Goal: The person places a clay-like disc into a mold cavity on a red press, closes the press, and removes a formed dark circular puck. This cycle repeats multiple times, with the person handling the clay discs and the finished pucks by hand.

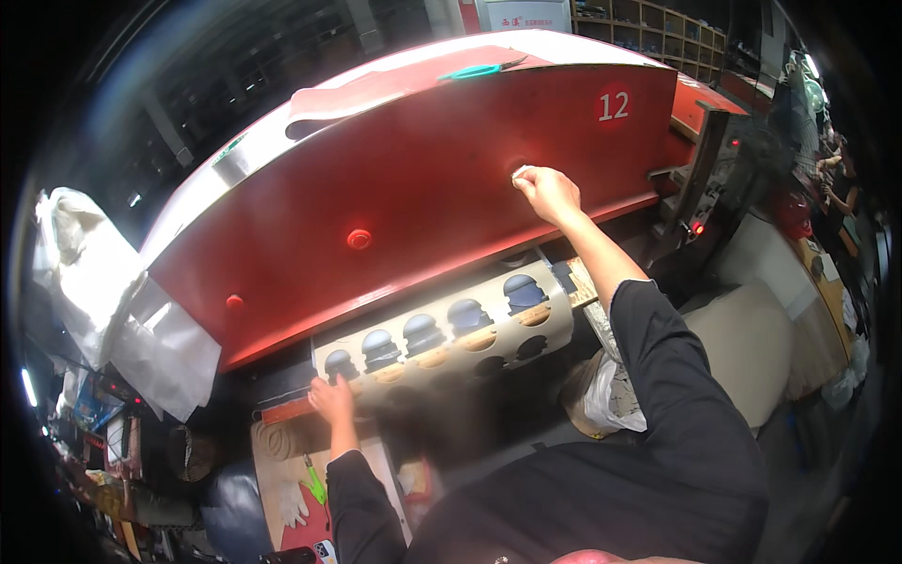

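A beige sheet [446, 321] with rows of rounded cut-out holes is draped below the front of a large red machine panel [451, 188]. Dark surfaces and tan strips show through its openings. At the sheet's lower left corner, my left hand [332, 402] has its fingers closed on the edge. My right hand [550, 195] is up against the red panel, thumb and fingers pinched round a small white thing [520, 173]. What kind of thing that is, the fingers hide. Further left on the panel are two round red buttons [359, 239].
Scissors with teal handles [473, 71] lie on top of the machine beside a pink sheet [376, 92]. White plastic sheeting [89, 273] hangs at left. Below my left arm, a work surface holds a glove [293, 504] and a green-handled tool [314, 481]. A lined bin [611, 399] stands at right.
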{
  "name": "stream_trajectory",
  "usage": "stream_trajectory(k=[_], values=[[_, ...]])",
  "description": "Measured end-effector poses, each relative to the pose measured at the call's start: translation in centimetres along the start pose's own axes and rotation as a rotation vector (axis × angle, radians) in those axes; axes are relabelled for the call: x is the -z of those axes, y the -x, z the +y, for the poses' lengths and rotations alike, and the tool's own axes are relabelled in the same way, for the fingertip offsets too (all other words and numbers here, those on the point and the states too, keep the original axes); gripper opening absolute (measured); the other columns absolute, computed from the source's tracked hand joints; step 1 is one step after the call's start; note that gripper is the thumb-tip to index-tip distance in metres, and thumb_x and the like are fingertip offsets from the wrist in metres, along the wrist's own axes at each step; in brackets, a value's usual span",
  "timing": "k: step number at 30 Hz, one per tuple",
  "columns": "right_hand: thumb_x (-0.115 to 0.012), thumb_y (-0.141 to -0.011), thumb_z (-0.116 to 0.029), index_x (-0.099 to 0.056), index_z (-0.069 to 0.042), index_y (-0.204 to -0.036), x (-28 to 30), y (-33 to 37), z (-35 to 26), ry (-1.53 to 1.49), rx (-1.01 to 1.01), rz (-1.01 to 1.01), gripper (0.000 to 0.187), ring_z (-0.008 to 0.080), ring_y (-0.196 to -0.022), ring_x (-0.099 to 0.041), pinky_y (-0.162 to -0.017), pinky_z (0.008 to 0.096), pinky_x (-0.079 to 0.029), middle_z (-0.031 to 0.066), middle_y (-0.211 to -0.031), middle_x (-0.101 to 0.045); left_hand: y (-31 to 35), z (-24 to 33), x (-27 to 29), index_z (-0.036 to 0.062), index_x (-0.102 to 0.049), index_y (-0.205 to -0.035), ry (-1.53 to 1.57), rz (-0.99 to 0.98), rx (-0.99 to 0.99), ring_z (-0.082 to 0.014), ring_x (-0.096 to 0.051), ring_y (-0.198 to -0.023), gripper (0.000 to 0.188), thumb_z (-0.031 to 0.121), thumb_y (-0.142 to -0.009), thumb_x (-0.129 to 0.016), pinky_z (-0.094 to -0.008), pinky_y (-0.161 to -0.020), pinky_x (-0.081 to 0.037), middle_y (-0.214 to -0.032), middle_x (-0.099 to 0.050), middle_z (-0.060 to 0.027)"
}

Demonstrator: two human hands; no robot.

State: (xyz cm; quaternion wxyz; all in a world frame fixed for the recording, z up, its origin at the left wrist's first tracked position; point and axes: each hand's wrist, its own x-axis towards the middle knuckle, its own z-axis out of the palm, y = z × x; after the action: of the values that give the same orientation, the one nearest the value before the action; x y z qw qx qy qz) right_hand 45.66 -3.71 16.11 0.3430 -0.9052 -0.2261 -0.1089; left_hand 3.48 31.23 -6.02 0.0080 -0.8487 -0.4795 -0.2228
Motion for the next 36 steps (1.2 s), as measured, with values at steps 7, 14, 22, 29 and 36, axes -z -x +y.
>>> stream_trajectory(k=[7, 14, 22, 29, 36], values=[[-0.063, -0.089, -0.04, -0.073, -0.016, -0.097, -0.5, 1.4, 1.1, 0.046, -0.045, -0.015, 0.028, 0.0265, -0.097, -0.066, -0.084, 0.0394, -0.051, 0.0071, -0.098, -0.071, -1.6, -0.3, -0.5, 0.0003, -0.047, -0.102, 0.032, 0.074, -0.083, -0.0413, -0.058, -0.098, 0.043, 0.032, -0.082, -0.067, -0.0515, -0.098, -0.039, -0.096, -0.061, -0.0235], [-0.067, -0.086, -0.033, -0.069, -0.007, -0.095, -4.3, 10.4, 7.2, -0.06, -0.168, -0.151, 0.028, 0.0315, -0.089, -0.066, -0.079, 0.0405, -0.052, 0.0149, -0.095, -0.068, -1.8, -0.4, 0.7, 0.0007, -0.05, -0.104, 0.005, 0.021, -0.048, -0.0381, -0.059, -0.1, 0.045, 0.034, -0.08, -0.069, -0.0501, -0.102, -0.037, -0.097, -0.062, -0.0217], [-0.068, -0.079, -0.05, -0.064, -0.008, -0.114, -8.9, 19.0, 8.2, 0.331, 0.413, -0.348, 0.054, 0.0283, -0.129, -0.045, -0.105, 0.0487, -0.031, 0.0081, -0.126, -0.059, -2.2, -0.2, 0.2, 0.0005, -0.048, -0.104, -0.032, -0.012, -0.021, -0.0387, -0.06, -0.1, 0.045, 0.034, -0.08, -0.066, -0.0484, -0.1, -0.04, -0.098, -0.063, -0.0231], [-0.068, -0.079, -0.046, -0.067, -0.007, -0.1, -7.8, 21.6, 8.8, 0.303, 0.362, -0.432, 0.045, 0.0279, -0.122, -0.051, -0.103, 0.0473, -0.033, 0.0108, -0.108, -0.066, 1.4, -0.9, 0.4, -0.0009, -0.047, -0.102, 0.04, -0.086, 0.056, -0.0416, -0.058, -0.1, 0.04, 0.024, -0.075, -0.063, -0.049, -0.096, -0.039, -0.098, -0.062, -0.0254], [-0.072, -0.078, -0.025, -0.063, -0.004, -0.103, -7.0, 19.9, 9.9, -0.102, 0.178, -0.024, 0.034, 0.0337, -0.106, -0.056, -0.091, 0.0459, -0.045, 0.0136, -0.108, -0.064, 7.4, -3.0, 1.7, 0.0006, -0.048, -0.095, 0.043, 0.091, 0.059, -0.0426, -0.054, -0.096, 0.032, 0.018, -0.071, -0.061, -0.0506, -0.097, -0.036, -0.091, -0.059, -0.0226]])
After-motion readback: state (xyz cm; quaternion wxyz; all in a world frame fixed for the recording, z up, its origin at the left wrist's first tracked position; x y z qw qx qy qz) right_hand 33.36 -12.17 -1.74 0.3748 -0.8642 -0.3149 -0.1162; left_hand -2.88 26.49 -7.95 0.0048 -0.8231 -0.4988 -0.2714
